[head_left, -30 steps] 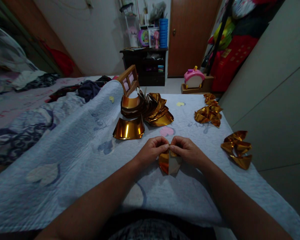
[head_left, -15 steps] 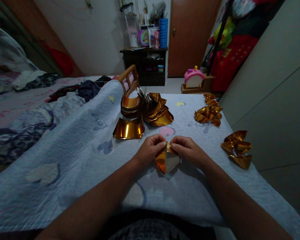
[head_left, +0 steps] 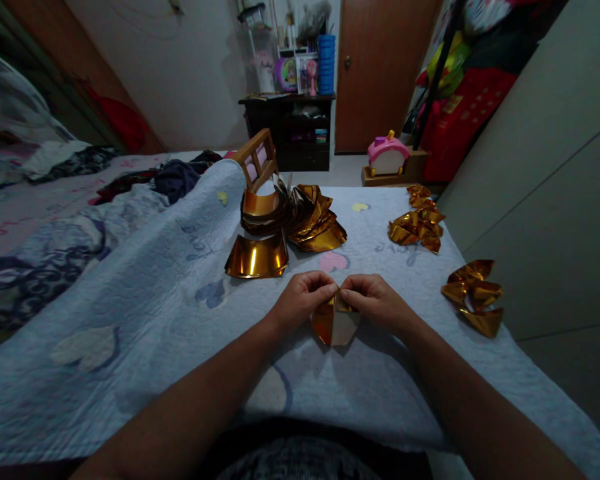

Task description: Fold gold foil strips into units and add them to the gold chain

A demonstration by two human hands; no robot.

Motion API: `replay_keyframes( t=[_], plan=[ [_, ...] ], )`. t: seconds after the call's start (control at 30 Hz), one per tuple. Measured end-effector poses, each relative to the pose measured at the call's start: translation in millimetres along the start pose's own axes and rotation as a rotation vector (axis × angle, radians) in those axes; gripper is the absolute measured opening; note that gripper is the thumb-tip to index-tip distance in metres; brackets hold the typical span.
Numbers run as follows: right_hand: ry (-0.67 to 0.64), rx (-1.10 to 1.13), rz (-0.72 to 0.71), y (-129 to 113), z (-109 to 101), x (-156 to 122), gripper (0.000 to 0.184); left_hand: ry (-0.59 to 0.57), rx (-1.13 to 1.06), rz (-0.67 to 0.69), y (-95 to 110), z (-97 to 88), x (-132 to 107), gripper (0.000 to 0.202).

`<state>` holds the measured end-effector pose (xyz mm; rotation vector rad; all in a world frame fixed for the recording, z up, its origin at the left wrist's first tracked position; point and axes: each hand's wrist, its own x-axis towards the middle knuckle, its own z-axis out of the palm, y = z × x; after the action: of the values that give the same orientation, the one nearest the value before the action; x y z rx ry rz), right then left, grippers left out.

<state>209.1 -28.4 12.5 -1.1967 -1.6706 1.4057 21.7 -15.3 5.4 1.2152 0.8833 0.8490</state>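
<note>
A sheet of gold foil paper [head_left: 325, 325], partly folded, is between my hands above the quilt. Its left part shows shiny gold and its lower right part a pale, dull back. My left hand [head_left: 304, 293] pinches the top edge from the left, thumb over the paper. From the right, my right hand [head_left: 371, 293] pinches the same edge, its thumb close to the left one. Both hands are closed on the paper, and their curled fingertips are partly hidden behind it. Beyond my left hand lies a small stack of curved gold sheets [head_left: 258, 256].
Behind that stack sit a larger fanned pile of gold foil sheets [head_left: 314, 220] and a small wooden chair [head_left: 257, 159]. Folded gold foil pieces [head_left: 473, 297] rest at the right edge of the blue quilt [head_left: 180, 347], with several more [head_left: 417, 227] farther back.
My left thumb has moved slightly right, toward the right thumb. The paper's top edge has folded over more between the thumbs, and its lower part has tilted a little.
</note>
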Motion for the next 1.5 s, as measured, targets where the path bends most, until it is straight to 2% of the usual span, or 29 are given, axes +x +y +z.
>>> replay_keyframes(
  t=[0.73, 1.0, 1.2, 1.33, 1.47, 1.5],
  plan=[
    [-0.050, -0.030, -0.034, -3, 3, -1, 0.026, 0.017, 0.053, 0.063, 3, 1.7, -1, 0.025],
    [-0.054, -0.009, -0.037, -4, -1, 0, 0.027, 0.112, -0.057, 0.015, 3, 4.8, 0, 0.026],
    [-0.068, -0.014, -0.034, -3, -4, -1, 0.025, 0.181, -0.102, 0.039, 5, 0.3, 3, 0.027],
    [-0.084, -0.012, -0.007, -4, -7, -3, 0.025, 0.190, -0.151, 0.013, 5, -8.2, 6, 0.029],
    [-0.088, -0.010, 0.015, -2, -13, -4, 0.024, 0.315, -0.187, 0.028, 4, -22.4, 11, 0.035],
    [-0.073, 0.004, 0.007, -1, -13, -4, 0.021, 0.310, -0.158, 0.017, 4, -24.6, 12, 0.034]
  ],
)
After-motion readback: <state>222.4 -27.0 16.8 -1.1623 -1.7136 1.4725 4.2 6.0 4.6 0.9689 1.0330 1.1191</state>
